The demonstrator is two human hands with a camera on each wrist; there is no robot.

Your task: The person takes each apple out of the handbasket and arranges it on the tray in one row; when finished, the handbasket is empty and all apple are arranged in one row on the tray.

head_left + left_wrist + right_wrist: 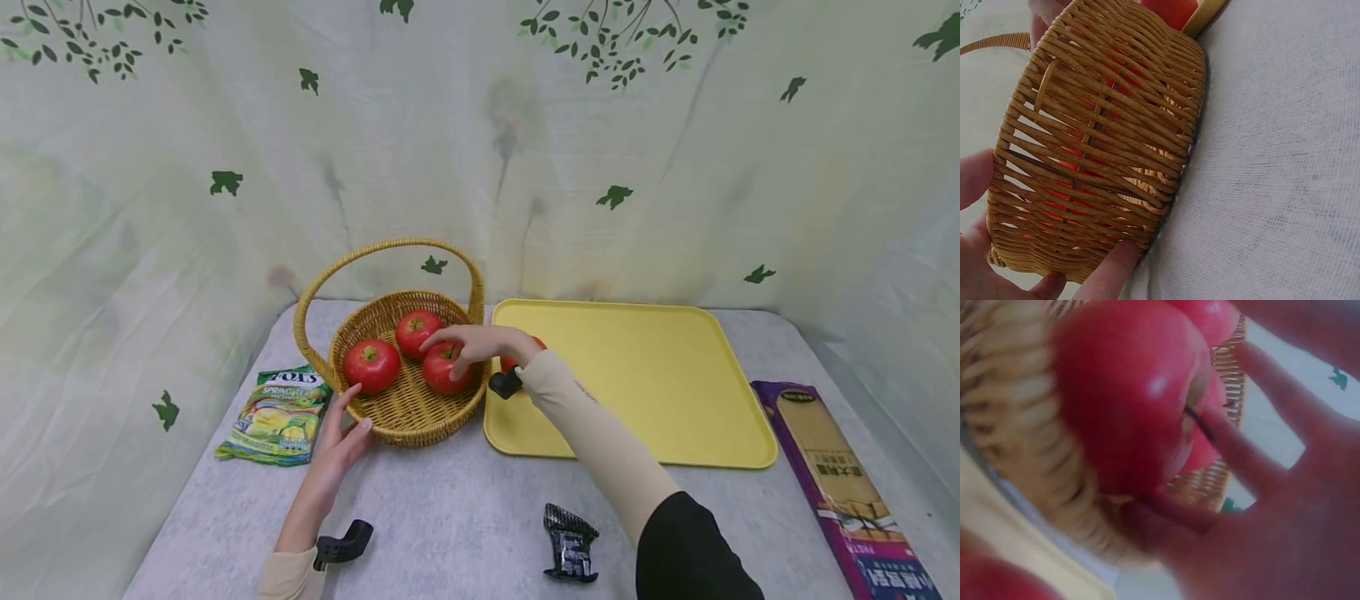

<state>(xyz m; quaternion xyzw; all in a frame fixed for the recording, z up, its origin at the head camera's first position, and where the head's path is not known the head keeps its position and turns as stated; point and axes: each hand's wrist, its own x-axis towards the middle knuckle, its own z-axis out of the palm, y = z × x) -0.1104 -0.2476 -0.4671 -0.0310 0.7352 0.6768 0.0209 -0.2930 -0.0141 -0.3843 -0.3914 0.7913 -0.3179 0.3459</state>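
Note:
A round wicker basket (408, 421) with a tall hoop handle holds three red apples (371, 367). My left hand (337, 458) touches the basket's near left side, its fingers spread along the woven wall and rim. Over the basket's right side is my right hand (480, 340), its fingers spread above the right-hand apple (441, 369). In the right wrist view that apple (1125, 394) sits inside the rim, a fingertip close to its stem. Another red apple (508, 363) lies on the yellow tray (637, 383), partly hidden behind my right wrist.
A green and yellow candy bag (277, 421) lies left of the basket. In front is a small black packet (572, 546). A long purple and gold package (840, 483) lies along the right edge. A leaf-printed curtain (450, 150) hangs behind the table.

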